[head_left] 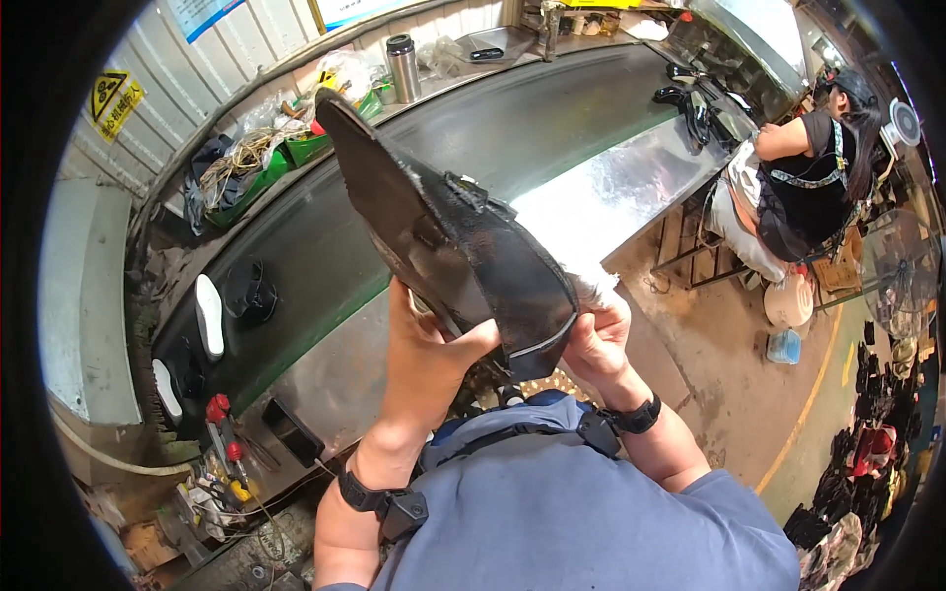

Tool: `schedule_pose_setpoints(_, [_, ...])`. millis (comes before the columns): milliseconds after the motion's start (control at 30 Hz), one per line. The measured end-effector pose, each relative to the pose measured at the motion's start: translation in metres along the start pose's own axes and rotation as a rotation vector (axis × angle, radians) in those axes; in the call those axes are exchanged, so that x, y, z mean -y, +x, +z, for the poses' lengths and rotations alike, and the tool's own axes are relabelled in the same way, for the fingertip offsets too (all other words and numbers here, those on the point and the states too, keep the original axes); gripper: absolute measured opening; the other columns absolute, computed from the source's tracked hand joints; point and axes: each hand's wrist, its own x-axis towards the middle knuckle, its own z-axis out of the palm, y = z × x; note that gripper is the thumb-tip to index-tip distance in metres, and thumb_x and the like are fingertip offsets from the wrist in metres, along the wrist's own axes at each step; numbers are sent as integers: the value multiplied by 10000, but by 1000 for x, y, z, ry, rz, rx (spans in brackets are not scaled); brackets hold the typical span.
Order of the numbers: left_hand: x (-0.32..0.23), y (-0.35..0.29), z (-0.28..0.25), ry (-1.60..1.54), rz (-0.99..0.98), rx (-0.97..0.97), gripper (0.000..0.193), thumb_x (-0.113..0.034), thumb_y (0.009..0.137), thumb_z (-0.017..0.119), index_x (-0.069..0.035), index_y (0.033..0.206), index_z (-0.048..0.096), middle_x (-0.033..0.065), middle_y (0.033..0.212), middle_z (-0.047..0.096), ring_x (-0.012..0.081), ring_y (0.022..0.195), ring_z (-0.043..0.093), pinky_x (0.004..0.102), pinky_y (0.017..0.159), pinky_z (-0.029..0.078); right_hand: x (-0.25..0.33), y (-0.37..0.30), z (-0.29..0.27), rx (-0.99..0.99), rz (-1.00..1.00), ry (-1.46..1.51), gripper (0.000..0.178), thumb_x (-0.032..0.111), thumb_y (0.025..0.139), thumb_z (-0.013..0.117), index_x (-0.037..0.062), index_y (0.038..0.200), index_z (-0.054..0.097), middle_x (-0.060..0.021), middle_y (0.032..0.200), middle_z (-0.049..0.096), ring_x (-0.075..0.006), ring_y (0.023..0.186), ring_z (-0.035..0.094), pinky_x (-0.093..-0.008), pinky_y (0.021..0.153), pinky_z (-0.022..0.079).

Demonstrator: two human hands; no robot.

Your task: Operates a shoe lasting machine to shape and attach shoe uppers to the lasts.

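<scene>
A black boot (493, 261) is held up in front of me, tilted, with its toe toward the far left and its heel end near my chest. My left hand (434, 345) grips it from the left, thumb pressed against the side close to the heel. At the right edge of the heel end, my right hand (601, 345) is closed on the boot, its thumb bent near the rim. White, ragged material (588, 284) shows beside the right fingers; whether it is a cloth or the boot's lining I cannot tell. The boot hides some fingers of both hands.
A dark conveyor belt (325, 286) curves past, carrying a white-soled shoe (209, 315) at left and black footwear (695, 113) at the far right. Behind it stand a green tray (258, 187) and a thermos (402, 67). Red-handled tools (227, 433) lie left. A person (813, 177) sits right.
</scene>
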Motion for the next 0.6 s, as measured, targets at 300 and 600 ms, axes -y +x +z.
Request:
schedule_pose_setpoints(300, [9, 2, -28, -126, -134, 199, 781, 182, 866, 590, -115, 1501, 244, 103, 1165, 665, 183, 1005, 682, 301, 827, 568, -10, 0, -2, -101, 33, 272, 450, 92, 987, 622, -48, 1398, 506, -174, 1390, 575, -233, 1295, 530, -385, 1096, 404])
schedule_pose_setpoints(600, [54, 75, -98, -691, -510, -98, 634, -523, 1016, 484, 6, 1363, 504, 157, 1131, 705, 278, 1044, 687, 435, 974, 531, 3, 14, -18, 376, 45, -1038, 470, 95, 833, 738, -26, 1265, 597, -190, 1071, 673, -295, 937, 672, -446, 1040, 468])
